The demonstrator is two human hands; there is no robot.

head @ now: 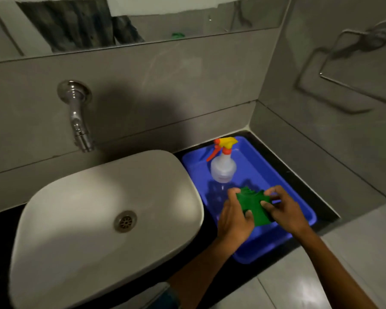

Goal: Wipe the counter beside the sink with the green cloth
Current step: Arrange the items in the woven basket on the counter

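Observation:
The green cloth [253, 206] is bunched between both my hands, held just above the blue tray [299, 197]. My left hand [234, 217] grips its left side, thumb on the front. My right hand [283, 208] pinches its right edge. The white sink basin [98, 219] sits to the left of the tray. The black counter [303, 181] shows as a narrow strip around the tray, to the right of the sink. The tray covers most of that counter.
A clear spray bottle [223, 166] with a yellow and orange trigger stands at the tray's far end. A chrome tap [78, 121] juts from the grey wall above the sink. A metal towel ring [354, 85] hangs on the right wall.

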